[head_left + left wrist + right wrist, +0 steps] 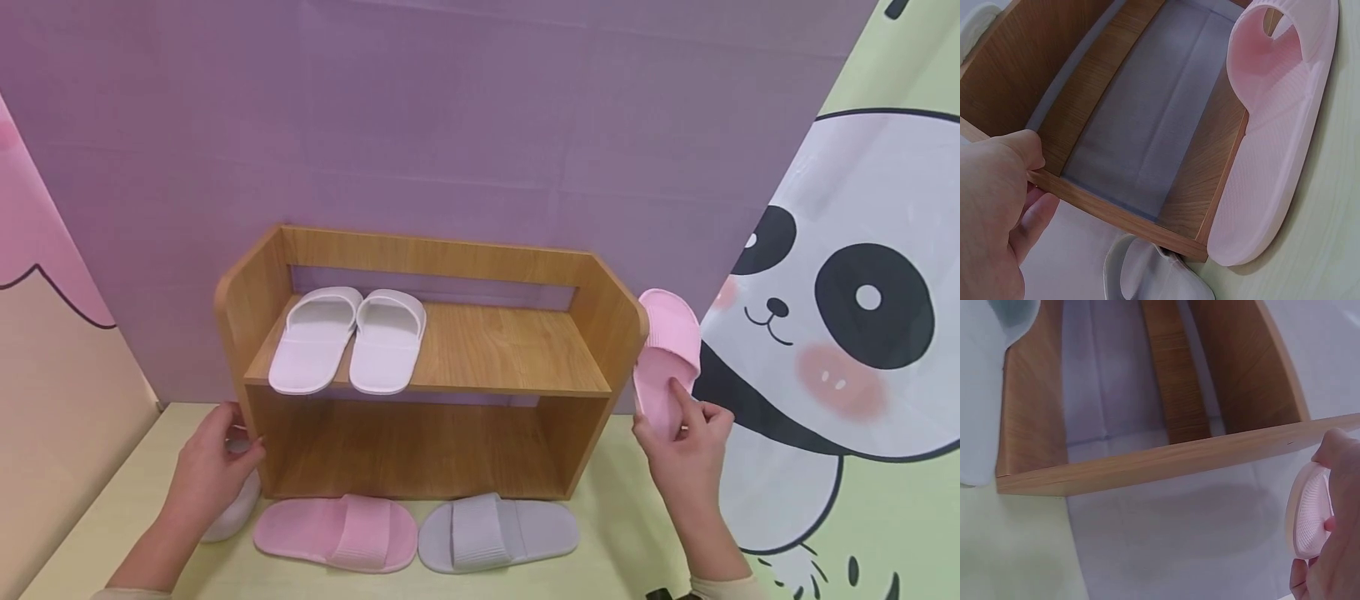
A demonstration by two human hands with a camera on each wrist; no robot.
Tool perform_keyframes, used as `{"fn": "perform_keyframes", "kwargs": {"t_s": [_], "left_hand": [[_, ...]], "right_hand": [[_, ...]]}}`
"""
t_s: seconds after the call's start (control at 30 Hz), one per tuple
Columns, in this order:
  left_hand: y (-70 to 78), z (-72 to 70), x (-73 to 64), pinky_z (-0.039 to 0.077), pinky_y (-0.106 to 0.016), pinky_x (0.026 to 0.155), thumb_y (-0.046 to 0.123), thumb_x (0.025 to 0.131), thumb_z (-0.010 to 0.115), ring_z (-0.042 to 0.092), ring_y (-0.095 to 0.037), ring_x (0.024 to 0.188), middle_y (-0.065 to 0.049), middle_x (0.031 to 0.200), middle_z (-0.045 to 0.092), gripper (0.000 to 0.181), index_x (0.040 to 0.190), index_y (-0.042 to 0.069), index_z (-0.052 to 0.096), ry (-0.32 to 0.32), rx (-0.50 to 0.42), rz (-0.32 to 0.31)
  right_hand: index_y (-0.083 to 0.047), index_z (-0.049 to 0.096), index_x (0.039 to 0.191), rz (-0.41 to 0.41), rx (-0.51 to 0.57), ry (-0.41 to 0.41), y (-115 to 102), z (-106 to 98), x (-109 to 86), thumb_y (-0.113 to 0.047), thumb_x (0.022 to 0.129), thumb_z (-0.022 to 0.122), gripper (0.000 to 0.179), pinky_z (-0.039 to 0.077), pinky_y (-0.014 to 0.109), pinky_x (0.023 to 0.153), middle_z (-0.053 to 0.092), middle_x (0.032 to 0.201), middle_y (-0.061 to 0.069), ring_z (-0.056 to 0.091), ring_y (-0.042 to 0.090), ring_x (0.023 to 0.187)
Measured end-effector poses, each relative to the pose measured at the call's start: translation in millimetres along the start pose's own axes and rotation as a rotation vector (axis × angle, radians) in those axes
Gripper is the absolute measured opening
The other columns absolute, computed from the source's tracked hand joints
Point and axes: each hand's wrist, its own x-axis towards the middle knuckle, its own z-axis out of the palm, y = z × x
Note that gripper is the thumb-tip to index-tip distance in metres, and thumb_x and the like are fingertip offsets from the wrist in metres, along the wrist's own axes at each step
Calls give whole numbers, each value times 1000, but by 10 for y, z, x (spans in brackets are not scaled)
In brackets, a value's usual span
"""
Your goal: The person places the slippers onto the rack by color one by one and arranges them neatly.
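On the right, my right hand point(690, 437) pinches the heel end of a pink slipper point(660, 387), held up beside the rack's right side panel, its toe strap pointing away. My left hand point(213, 467) is at the rack's left side. In the left wrist view, the thumb and fingers point(1038, 219) grip the front edge of the side panel. The wooden shoe rack point(450, 446) has two tiers. A pair of white slippers, the left slipper point(315, 342) and right slipper point(387, 342), stands on its upper tier, toward the left.
In front of the rack lie another pink slipper point(337, 533) and a grey slipper point(498, 533), both sideways. A pale slipper point(236, 508) on the floor is partly hidden behind my left hand. A purple cloth point(450, 108) hangs behind; a panda print point(825, 292) covers the right wall.
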Motion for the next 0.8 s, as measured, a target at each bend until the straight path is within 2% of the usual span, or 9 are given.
{"fn": "perform_keyframes", "kwargs": {"t_s": [0.17,0.23,0.4,0.57,0.8], "left_hand": [[7,-4,2,61,-19,69,-8,88,80,72,-23,95,-14,110,70,42,124,1,61,13,8,7],[12,-7,1,60,-17,69,-8,87,81,71,-22,94,-14,110,70,43,124,1,61,15,11,9],[21,-8,0,60,-17,69,-9,88,80,74,-36,97,-16,111,68,44,126,0,59,2,-2,7],[17,-5,-6,60,-17,69,-10,88,80,74,-40,98,-17,111,68,44,126,0,59,-4,-13,2],[16,-8,-6,58,-15,69,-10,88,80,74,-41,100,-18,112,68,44,125,0,59,-15,-18,-15]], "right_hand": [[-12,65,155,-50,11,44,-102,-47,60,-9,87,87,72,44,13,77,39,121,7,44,16,103],[-12,66,154,-67,26,60,-141,-72,83,-8,87,87,71,45,13,78,38,120,2,46,16,100],[-14,67,154,-85,52,97,-241,-135,130,-8,87,86,70,46,11,79,37,119,-8,48,13,100],[-17,68,154,-95,84,117,-309,-174,173,-9,87,86,70,47,12,80,35,120,-17,47,9,107],[-20,67,154,-110,111,119,-421,-217,196,-9,88,85,70,48,13,83,34,120,-18,53,13,92]]}}
